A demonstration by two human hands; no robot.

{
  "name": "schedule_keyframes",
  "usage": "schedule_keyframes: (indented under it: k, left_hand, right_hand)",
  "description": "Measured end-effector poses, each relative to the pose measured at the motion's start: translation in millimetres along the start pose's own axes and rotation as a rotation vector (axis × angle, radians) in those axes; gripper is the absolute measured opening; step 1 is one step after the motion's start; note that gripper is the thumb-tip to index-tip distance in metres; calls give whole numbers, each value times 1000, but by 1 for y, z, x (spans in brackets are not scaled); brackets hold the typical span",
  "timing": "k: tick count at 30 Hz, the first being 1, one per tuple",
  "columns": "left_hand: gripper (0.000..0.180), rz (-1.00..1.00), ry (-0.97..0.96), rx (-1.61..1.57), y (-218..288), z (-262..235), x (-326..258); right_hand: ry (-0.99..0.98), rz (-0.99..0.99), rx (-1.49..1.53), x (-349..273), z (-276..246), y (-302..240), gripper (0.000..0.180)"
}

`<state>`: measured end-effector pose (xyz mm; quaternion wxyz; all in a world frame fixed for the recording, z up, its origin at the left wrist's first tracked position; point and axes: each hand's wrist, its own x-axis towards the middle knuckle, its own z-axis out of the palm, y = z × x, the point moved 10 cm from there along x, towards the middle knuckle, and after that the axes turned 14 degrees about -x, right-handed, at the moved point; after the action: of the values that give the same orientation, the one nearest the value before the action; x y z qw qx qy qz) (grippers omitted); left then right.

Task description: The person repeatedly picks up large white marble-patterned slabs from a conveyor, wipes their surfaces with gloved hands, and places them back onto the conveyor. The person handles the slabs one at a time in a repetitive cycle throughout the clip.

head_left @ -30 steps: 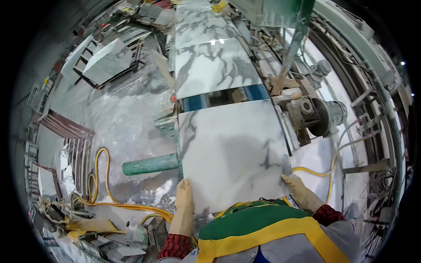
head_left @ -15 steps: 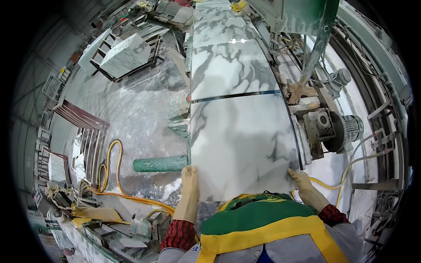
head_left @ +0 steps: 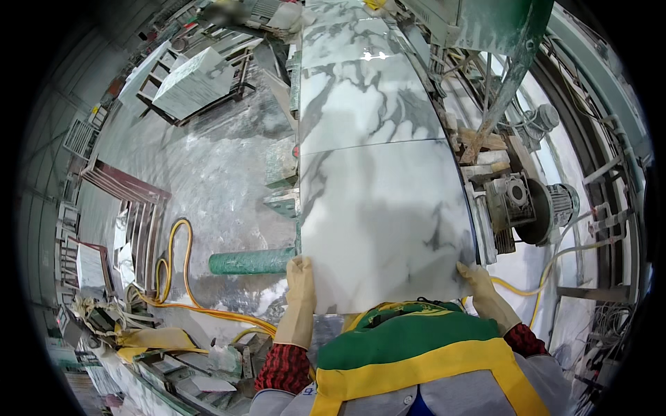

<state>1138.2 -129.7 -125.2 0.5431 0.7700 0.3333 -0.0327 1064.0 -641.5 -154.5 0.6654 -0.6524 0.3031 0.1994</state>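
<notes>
A white marble slab with grey veins [head_left: 381, 229] lies flat right in front of me. My left hand [head_left: 300, 281], in a cream rubber glove, grips its near left corner, fingers closed at the edge. At the near right corner my right hand [head_left: 477, 281], gloved alike, is closed on the edge, its fingertips partly hidden. The slab's far edge meets a second marble slab [head_left: 371, 104] along a thin seam. Farther off, more veined slab surface [head_left: 347, 41] continues the same row.
Motors [head_left: 548, 208] and machine parts line the right side. On the left, a green roller [head_left: 251, 261] juts out, and a yellow hose [head_left: 201, 312] loops over the floor. Metal racks [head_left: 142, 201] and a stack of marble blocks [head_left: 194, 83] stand farther left. Scrap pieces [head_left: 194, 374] lie lower left.
The near slab has slid forward, away from me, with both hands on it. The dark gap before the second slab has narrowed to a thin seam.
</notes>
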Motion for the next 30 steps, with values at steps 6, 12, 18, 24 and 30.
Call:
schedule_keyframes:
  k: [6, 12, 18, 24, 30]
  left_hand:
    - [52, 40, -31, -280, -29, 5, 20]
    - [64, 65, -14, -35, -17, 1, 6]
    - [69, 669, -105, 503, 55, 20, -15]
    - [68, 643, -283, 240, 46, 43, -8]
    - [67, 748, -222, 264, 48, 41, -2]
  right_hand:
    - [-65, 17, 35, 4, 3, -6, 44]
    - [-248, 158, 225, -9, -11, 27, 44]
    - [-84, 324, 78, 5, -44, 113, 52]
    - [16, 264, -11, 2, -35, 79, 65]
    - [-92, 233, -322, 11, -52, 73, 57]
